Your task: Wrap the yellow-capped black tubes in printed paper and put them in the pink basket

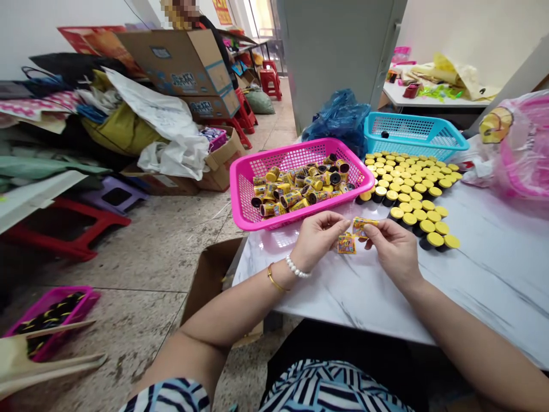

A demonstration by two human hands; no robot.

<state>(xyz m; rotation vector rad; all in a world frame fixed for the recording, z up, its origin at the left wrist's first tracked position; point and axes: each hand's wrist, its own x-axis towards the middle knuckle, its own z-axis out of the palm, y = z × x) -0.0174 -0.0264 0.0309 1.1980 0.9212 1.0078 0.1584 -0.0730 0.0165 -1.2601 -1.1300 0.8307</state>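
- Pink basket (242,191): back of the bench (343,286), heaped with canisters (291,191).
- Left hand (317,240): half curled, holding nothing, beside upper packet.
- Lower packet (346,244): on bench, touching no hand.
- Upper packet (364,226): pinched in right hand (392,249).
- Yellow-capped tubes (412,194): rows on bench.
- Blue basket (412,134): behind tubes.

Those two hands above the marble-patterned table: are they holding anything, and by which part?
The right hand pinches a small printed yellow wrapper by its right end, between thumb and fingers; the left hand seems empty.
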